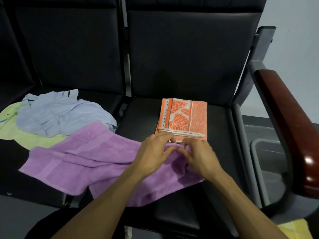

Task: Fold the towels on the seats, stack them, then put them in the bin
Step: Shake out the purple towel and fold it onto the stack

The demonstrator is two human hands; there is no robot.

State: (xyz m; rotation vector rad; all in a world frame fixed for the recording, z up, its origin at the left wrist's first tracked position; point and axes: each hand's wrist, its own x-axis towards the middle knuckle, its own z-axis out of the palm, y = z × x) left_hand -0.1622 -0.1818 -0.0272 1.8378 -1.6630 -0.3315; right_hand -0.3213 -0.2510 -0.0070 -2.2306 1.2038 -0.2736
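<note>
Both forearms enter from 6 o'clock and meet over the right-hand seat. Left hand and right hand sit side by side, fingers curled and pinching the far edge of the purple towel; whether each grip is fully closed I cannot tell, the fingertips are blurred. Purple towel's long axis runs from the hands toward 9 o'clock, spilling across the gap onto the left seat, so the free length lies on the left hand's side; judged next move is spreading or drawing that length over. Just beyond the fingertips, at 12 o'clock, lies the folded orange patterned towel, touching or nearly so. Farther, at 10 o'clock, the crumpled pale blue towel overlies the green towel. Grey bin at 3 o'clock under the armrest; contents not visible.
</note>
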